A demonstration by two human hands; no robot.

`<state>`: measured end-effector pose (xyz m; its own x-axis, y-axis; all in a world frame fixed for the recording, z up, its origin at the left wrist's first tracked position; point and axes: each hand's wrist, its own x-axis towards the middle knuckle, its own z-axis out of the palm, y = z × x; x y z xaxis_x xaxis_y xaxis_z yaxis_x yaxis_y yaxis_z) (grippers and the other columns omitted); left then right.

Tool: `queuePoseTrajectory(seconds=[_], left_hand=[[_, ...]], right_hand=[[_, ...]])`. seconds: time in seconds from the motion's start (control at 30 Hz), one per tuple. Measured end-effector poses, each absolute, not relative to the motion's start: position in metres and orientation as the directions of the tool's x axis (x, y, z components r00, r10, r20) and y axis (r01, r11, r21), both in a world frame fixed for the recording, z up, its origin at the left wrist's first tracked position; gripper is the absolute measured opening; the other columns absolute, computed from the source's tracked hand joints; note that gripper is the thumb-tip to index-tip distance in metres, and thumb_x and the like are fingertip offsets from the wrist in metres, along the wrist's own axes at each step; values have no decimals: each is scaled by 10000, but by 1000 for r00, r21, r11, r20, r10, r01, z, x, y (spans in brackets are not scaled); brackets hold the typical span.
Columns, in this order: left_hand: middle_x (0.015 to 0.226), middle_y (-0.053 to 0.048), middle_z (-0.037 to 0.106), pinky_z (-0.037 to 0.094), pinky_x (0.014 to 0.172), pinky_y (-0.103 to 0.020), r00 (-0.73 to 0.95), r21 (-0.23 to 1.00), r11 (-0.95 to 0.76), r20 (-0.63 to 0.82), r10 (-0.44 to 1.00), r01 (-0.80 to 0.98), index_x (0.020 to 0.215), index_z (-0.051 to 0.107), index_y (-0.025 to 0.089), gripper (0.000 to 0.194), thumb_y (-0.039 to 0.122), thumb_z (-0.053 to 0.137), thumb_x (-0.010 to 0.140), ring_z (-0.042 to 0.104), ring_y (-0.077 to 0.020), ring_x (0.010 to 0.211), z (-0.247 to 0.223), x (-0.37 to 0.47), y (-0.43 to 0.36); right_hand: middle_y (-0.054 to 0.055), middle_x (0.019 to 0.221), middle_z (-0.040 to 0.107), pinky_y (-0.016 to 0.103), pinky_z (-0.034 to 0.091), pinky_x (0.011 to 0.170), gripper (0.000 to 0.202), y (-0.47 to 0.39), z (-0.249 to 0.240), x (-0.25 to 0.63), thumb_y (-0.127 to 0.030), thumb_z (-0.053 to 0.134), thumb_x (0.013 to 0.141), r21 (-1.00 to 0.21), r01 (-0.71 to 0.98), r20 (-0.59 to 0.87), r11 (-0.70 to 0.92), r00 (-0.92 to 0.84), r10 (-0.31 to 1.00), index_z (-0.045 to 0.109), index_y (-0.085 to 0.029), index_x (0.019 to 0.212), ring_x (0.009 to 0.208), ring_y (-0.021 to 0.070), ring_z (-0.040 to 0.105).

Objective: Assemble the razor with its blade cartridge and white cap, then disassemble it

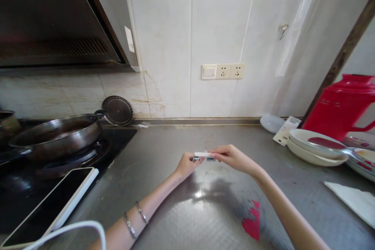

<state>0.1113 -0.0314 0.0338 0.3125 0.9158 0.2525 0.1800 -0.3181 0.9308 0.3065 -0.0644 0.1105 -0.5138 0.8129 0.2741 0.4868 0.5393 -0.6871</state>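
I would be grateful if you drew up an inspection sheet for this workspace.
Surface: metal countertop, with a ragged red patch.
Things in hand: small white item, details too small to tell.
Clutter: phone-like device at left; stacked white dishes, red jug and white sheet at right.
Hands: left hand and right hand both grip the item above the countertop.
Cables: white cable arcs beside the device.
Surroundings: stained tiled wall; nothing seen plugged into the sockets; pan on the stove.
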Motion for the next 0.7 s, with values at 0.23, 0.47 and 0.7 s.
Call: queuePoseTrajectory(seconds=[0.23,0.47,0.7], left_hand=[[454,67,255,146,485,-230,250,935,-290,236,939,206,428,382,154,507,565,603,628,218,-57,486,40,114,-19],[424,67,312,161,472,-229,209,964,-218,184,961,153,443,415,157,443,509,597,642,256,-60,464,34,119,-14],[428,66,302,162,478,-239,206,965,-205,169,964,166,445,392,164,444,497,607,645,250,-59,462,35,118,-17]], right_hand=[[-4,519,502,229,271,507,519,-59,104,303,-504,358,882,-489,650,440,582,-392,808,637,-139,641,498,97,371],[12,547,585,240,311,610,493,-60,103,301,-509,381,877,-410,685,474,602,-404,783,703,-162,738,497,92,402],[-22,473,396,235,234,499,547,-55,96,302,-519,372,870,-486,665,476,567,-342,810,607,-126,570,482,81,274]])
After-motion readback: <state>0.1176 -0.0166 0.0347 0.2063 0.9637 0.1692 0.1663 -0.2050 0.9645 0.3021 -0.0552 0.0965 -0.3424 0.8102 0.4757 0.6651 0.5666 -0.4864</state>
